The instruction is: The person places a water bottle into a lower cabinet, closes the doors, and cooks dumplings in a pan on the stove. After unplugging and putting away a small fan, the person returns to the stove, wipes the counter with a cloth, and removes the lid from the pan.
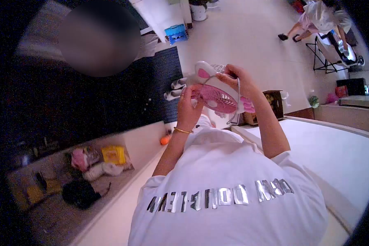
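A pink and white desk fan with animal-ear shapes is held up in front of my chest, its pink grille tilted toward me. My left hand, below a gold bracelet, grips the fan's left edge with closed fingers. Across the upper right rim, my right hand is closed on the fan. A pale cord or strap hangs past the right fingers and down the fan's side. Pink paw-like parts stick out at the right. My hands hide parts of the rim.
A cardboard box stands behind my right forearm, beside a white surface. White shoes lie on a dark mat. A blue folding stool is farther off. Another person bends over a black-framed stroller-like item.
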The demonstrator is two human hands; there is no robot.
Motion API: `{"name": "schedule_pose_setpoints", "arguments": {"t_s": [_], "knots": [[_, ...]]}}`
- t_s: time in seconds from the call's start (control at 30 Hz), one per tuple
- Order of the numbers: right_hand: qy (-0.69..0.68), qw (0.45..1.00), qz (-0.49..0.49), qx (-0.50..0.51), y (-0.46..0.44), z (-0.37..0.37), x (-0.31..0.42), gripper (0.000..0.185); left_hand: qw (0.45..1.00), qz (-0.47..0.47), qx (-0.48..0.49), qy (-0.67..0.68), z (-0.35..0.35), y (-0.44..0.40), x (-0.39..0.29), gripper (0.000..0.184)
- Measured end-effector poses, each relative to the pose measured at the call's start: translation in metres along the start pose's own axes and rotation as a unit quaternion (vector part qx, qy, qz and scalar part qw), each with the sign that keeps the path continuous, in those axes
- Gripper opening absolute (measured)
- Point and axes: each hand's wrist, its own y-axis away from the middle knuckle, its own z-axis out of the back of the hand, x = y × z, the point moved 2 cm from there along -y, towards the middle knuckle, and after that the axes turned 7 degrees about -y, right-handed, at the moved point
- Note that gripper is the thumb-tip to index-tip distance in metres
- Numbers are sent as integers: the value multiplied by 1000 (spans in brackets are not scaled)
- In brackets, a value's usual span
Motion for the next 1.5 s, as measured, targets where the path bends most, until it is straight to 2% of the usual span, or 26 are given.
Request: {"name": "schedule_pose_setpoints", "arguments": {"t_s": [0.1, 0.17, 0.23, 0.27, 0.37, 0.5, 0.53, 0.67, 0.73, 0.77, 0.87, 0.97, 1.03, 1.13, 1.2, 1.3, 1.4, 1.5], "knots": [[36, 999, -4, -38, -32, 36, -7, 42, 996, 4, -35, 80, -25, -55, 4, 46], [45, 996, -36, -63, -47, 61, -9, 42, 997, -51, -34, 40, -40, -102, 5, 57], [56, 995, -27, -80, -63, 95, -14, 42, 993, -112, -28, -3, -53, -161, -26, 62], [67, 993, -30, -92, -75, 114, -16, 41, 987, -156, -3, -28, -64, -194, -32, 71], [67, 989, -50, -125, -82, 154, -20, 40, 973, -202, 106, -36, -93, -249, -63, 74], [31, 973, -104, -205, -141, 216, -14, 44, 951, -226, 211, -6, -137, -365, -76, 69], [12, 965, -56, -256, -98, 221, -37, 47, 945, -251, 210, -13, -160, -334, -100, 67], [-7, 948, -81, -307, -61, 275, -81, 38, 919, -294, 262, 24, -247, -345, -136, 61], [-8, 933, -84, -349, -45, 304, -103, 46, 907, -308, 288, 21, -285, -351, -163, 58], [1, 927, -108, -360, -91, 312, -90, 52, 903, -294, 311, 30, -281, -402, -151, 57], [-11, 914, -103, -391, -83, 371, -107, 42, 888, -299, 348, 19, -348, -428, -177, 56], [32, 903, -93, -418, -70, 420, -132, 46, 877, -296, 379, 24, -406, -441, -206, 54], [11, 895, -121, -430, -63, 446, -150, 47, 874, -273, 403, 16, -437, -446, -228, 52], [18, 874, -145, -463, -47, 500, -165, 48, 851, -342, 399, 4, -497, -457, -268, 53], [32, 862, -143, -484, -32, 536, -176, 46, 837, -350, 419, 22, -540, -464, -295, 53], [3, 844, -179, -506, -13, 580, -183, 53, 822, -353, 446, 36, -587, -466, -333, 51], [-19, 819, -200, -538, 11, 627, -207, 49, 800, -367, 473, 44, -646, -467, -378, 50], [-31, 782, -169, -600, 31, 662, -236, 46, 764, -391, 510, 58, -706, -468, -409, 50]]}}
